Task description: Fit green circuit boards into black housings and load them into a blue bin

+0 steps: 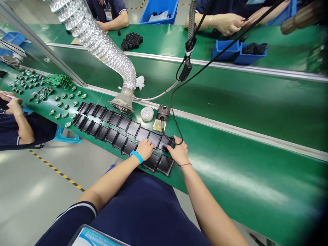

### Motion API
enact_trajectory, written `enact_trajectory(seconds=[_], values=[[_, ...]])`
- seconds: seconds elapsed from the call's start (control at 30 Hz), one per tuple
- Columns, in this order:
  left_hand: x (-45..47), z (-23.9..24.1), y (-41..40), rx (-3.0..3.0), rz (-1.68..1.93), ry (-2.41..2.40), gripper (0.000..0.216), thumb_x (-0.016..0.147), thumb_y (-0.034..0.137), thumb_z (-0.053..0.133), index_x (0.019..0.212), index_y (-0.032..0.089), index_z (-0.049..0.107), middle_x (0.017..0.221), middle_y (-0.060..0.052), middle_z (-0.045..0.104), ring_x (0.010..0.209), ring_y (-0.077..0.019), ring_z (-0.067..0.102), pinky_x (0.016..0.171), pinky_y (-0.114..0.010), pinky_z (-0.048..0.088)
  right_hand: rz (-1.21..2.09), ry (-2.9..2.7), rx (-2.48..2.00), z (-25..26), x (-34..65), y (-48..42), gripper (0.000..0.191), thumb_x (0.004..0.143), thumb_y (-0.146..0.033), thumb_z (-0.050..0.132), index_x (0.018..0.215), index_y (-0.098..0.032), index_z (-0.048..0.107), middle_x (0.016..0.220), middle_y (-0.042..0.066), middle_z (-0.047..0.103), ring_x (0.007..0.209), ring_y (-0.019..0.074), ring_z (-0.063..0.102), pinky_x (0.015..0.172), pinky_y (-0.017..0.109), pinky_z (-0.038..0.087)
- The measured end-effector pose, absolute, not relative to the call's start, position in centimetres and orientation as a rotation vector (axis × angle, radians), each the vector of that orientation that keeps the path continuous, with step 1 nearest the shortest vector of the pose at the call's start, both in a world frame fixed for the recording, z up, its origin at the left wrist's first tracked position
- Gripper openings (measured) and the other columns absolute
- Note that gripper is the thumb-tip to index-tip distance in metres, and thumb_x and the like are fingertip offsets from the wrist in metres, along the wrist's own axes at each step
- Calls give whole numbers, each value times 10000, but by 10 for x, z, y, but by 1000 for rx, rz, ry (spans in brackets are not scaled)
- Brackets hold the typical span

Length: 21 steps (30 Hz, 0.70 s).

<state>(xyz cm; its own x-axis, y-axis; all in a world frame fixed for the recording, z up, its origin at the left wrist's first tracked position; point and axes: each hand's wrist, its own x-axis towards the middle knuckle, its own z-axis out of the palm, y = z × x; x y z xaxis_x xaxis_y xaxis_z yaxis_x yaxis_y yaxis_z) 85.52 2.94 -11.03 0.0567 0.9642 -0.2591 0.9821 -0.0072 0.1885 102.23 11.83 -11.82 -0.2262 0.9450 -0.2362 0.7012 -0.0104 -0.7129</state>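
Observation:
Two rows of flat black rectangular plastic housings (133,128) lie edge to edge on the green bench, running from the left to just in front of me. My left hand (145,149), with a blue wristband, rests over the rows near their right part, fingers bent slightly down onto the housings. At the right end of the upper row, my right hand (179,151) holds the edge of the last black housing (166,144), thumb on its face and fingers at its far corner. The end housing of the lower row (165,165) lies just below that hand.
Beyond the rows stand a soldering iron holder (163,112), a small white dish (147,114) and a foil duct's nozzle (122,101). A black cable (173,102) hangs near my right hand. Small green circuit boards (58,81) lie left. Co-workers sit opposite and at left.

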Motion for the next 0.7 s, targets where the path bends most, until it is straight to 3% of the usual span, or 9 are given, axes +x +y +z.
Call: enact_trajectory(seconds=[0.13, 0.2, 0.3, 0.4, 0.57, 0.7], values=[[858, -106, 25, 2034, 20, 2017, 200, 888, 285, 491, 1018, 178, 598, 1051, -89, 554, 991, -245, 467, 842, -379, 376, 2025, -1063, -1232, -92, 1017, 112, 611, 611, -363, 746, 1171, -249, 530, 949, 32, 658, 739, 151, 588, 641, 293, 498], [858, -105, 24, 2031, 74, 2040, 201, 885, 281, 496, 1021, 177, 601, 1072, -82, 554, 982, -238, 473, 827, -372, 387, 2218, -651, -1039, -79, 1004, 111, 479, 669, -379, 718, 1104, -257, 559, 828, -8, 673, 626, 106, 584, 559, 233, 491], [857, -102, 20, 2030, 136, 2060, 194, 887, 278, 495, 1012, 182, 609, 1087, -69, 562, 971, -231, 479, 819, -367, 399, 2149, -301, -1053, -65, 983, 117, 204, 754, -245, 646, 952, -208, 614, 649, -39, 647, 519, 59, 557, 492, 158, 467], [850, -99, 13, 2007, 164, 2085, 190, 882, 268, 501, 1009, 187, 616, 1098, -65, 566, 977, -230, 480, 838, -369, 405, 2015, -258, -1157, -63, 983, 127, 81, 773, -131, 575, 833, -148, 626, 564, -22, 626, 473, 54, 546, 458, 138, 453], [838, -103, -4, 1920, 162, 2132, 222, 887, 247, 479, 1054, 189, 615, 1128, -66, 578, 1010, -237, 475, 887, -382, 411, 1758, -214, -1231, -68, 1029, 155, 140, 815, -116, 484, 721, -133, 587, 519, -28, 585, 439, 44, 516, 435, 128, 430], [840, -112, -11, 1929, 143, 2119, 312, 881, 251, 490, 1182, 203, 557, 1308, -64, 502, 1108, -257, 437, 939, -405, 399, 1628, -187, -1202, -68, 1060, 193, 208, 853, -97, 419, 710, -125, 568, 551, -29, 567, 465, 35, 519, 447, 120, 424]])
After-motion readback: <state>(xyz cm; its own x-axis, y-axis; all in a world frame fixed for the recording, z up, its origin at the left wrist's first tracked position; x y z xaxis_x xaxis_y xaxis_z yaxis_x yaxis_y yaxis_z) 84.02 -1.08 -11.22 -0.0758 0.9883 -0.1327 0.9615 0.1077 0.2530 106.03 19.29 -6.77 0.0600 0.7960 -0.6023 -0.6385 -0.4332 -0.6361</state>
